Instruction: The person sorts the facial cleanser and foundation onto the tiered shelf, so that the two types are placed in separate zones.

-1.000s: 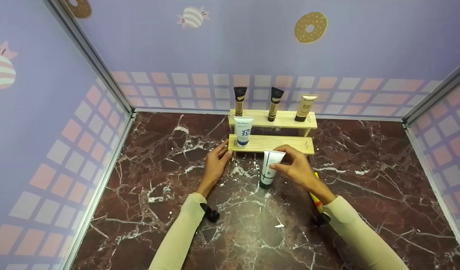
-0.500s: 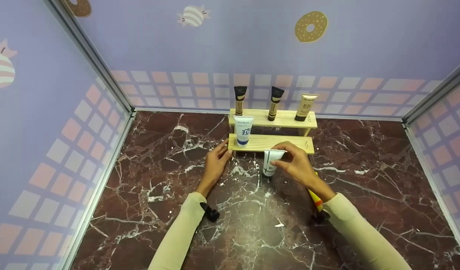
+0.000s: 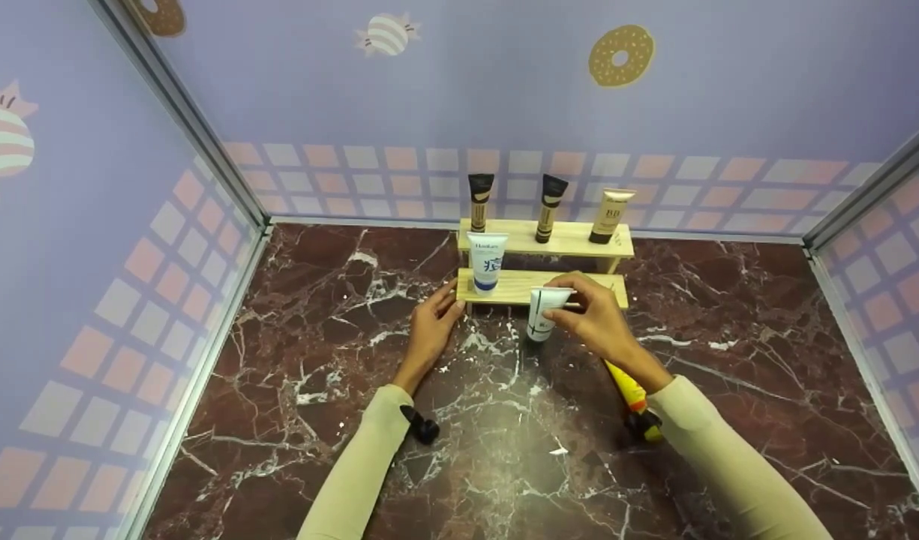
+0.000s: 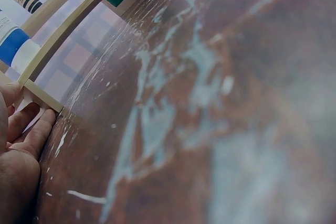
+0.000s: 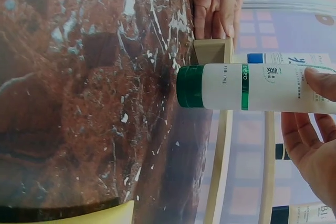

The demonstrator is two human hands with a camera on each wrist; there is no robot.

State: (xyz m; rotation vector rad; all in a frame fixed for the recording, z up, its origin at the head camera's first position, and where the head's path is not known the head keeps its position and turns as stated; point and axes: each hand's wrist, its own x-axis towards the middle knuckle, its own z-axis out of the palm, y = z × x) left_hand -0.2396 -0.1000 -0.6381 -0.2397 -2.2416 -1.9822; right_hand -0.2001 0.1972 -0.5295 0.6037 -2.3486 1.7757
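Note:
My right hand point(image 3: 598, 322) pinches a white tube point(image 3: 543, 311) near its crimped top end, thumb in front and fingers behind. In the right wrist view its green cap point(image 5: 190, 86) points at the tabletop. The tube is held in front of a two-tier wooden rack point(image 3: 564, 289), overlapping the lower tier's front edge in the head view. My left hand point(image 3: 431, 330) holds the rack's lower left corner between thumb and fingers. In the left wrist view, fingertips point(image 4: 48, 116) lie against the rack's leg. A white tube with a blue cap point(image 3: 487, 262) stands at the lower tier's left end.
On the upper tier stand two black-and-gold tubes point(image 3: 480, 202) and a gold BB tube point(image 3: 611, 215). A yellow tube point(image 3: 628, 386) lies on the marbled tabletop point(image 3: 316, 465) beneath my right forearm. Patterned walls point(image 3: 429, 90) enclose the back and both sides.
My right hand has carried the white tube with the green cap away from me, toward the rack's lower tier. More of the yellow tube shows. The left hand stays at the rack's corner.

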